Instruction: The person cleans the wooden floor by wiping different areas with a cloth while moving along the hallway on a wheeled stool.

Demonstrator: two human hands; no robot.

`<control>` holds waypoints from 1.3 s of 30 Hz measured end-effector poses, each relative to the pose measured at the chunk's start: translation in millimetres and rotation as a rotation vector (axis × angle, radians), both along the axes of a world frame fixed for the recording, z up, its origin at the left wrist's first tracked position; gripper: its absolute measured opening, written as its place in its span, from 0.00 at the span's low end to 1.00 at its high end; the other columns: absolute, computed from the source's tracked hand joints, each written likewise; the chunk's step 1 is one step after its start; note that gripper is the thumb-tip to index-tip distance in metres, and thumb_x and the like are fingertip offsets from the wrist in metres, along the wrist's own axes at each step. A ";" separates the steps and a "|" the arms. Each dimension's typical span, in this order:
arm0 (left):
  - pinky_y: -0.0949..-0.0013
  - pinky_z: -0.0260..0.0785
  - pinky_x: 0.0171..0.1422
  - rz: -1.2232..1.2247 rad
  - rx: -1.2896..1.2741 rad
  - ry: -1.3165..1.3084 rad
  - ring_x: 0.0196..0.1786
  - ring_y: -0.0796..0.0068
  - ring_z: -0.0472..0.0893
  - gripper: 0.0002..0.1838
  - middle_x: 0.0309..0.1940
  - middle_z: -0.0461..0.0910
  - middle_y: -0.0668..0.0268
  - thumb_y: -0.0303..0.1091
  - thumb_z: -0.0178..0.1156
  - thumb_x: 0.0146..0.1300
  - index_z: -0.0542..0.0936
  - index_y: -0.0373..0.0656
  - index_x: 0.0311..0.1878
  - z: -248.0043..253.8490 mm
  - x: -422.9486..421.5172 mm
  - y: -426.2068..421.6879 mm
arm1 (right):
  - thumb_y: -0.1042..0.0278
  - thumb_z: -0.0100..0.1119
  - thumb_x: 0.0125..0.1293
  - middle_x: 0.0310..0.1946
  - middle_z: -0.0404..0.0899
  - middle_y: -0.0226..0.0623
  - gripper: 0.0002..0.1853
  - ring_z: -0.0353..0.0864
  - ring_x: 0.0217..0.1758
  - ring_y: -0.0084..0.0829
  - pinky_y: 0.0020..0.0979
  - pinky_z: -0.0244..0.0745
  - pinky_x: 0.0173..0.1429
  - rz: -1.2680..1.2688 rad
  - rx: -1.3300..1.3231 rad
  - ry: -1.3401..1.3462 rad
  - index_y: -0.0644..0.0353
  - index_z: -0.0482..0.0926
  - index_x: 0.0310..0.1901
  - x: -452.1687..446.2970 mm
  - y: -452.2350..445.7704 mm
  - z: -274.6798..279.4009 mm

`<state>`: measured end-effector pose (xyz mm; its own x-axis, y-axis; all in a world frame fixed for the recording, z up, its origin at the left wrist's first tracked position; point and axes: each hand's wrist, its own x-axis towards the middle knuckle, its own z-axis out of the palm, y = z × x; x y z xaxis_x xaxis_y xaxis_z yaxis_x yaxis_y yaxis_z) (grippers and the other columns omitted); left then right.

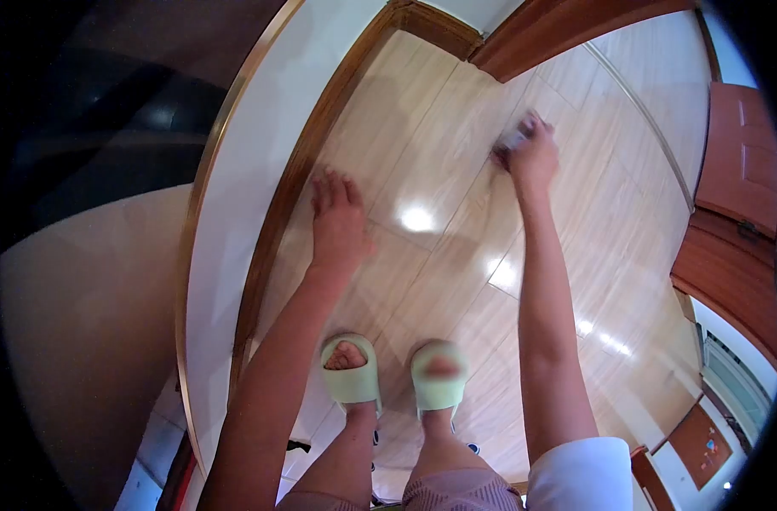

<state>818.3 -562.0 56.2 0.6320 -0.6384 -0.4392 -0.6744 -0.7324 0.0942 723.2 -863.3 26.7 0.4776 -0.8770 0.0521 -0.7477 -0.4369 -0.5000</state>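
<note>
My right hand (536, 160) is stretched far forward over the wood-look floor (444, 162). Its fingers are closed round a small whitish thing (514, 138) with a dark lower edge; motion blur hides what kind it is. On the left, my left hand (337, 223) hangs above the floor near the brown skirting board (296, 162). Its fingers are extended and slightly apart, with nothing in them.
Pale green slippers (352, 381) are on my feet below the hands. A white wall (226, 196) curves along the left. Ahead stands a brown door frame (524, 51), with a metal floor strip (639, 106) beyond it. A reddish-brown wooden door (742, 162) is at the right.
</note>
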 end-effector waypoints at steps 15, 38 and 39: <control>0.48 0.45 0.84 -0.021 -0.076 -0.035 0.78 0.34 0.54 0.54 0.74 0.55 0.32 0.35 0.76 0.43 0.60 0.25 0.73 -7.0 -0.8 1.7 | 0.72 0.48 0.71 0.59 0.70 0.57 0.23 0.76 0.59 0.55 0.45 0.78 0.61 0.387 0.187 0.054 0.59 0.66 0.67 106.4 131.6 0.4; 0.55 0.61 0.78 0.341 -0.501 -0.150 0.75 0.49 0.64 0.30 0.75 0.62 0.51 0.29 0.60 0.67 0.67 0.36 0.71 -16.4 -87.9 113.1 | 0.64 0.54 0.69 0.58 0.76 0.55 0.23 0.76 0.61 0.50 0.47 0.73 0.65 0.492 0.092 -0.042 0.62 0.70 0.64 109.4 262.6 -29.3; 0.55 0.61 0.78 0.334 -0.505 -0.144 0.75 0.50 0.64 0.29 0.75 0.63 0.52 0.29 0.59 0.67 0.68 0.36 0.70 -14.4 -89.8 120.3 | 0.63 0.55 0.69 0.57 0.75 0.56 0.25 0.76 0.61 0.50 0.47 0.73 0.65 0.501 -0.028 -0.061 0.62 0.69 0.65 109.2 263.5 -61.8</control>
<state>728.5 -441.8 41.8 0.8642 -0.5023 -0.0300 -0.4479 -0.7949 0.4093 832.4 -599.8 -35.1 0.8350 -0.5384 0.1134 -0.4124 -0.7488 -0.5188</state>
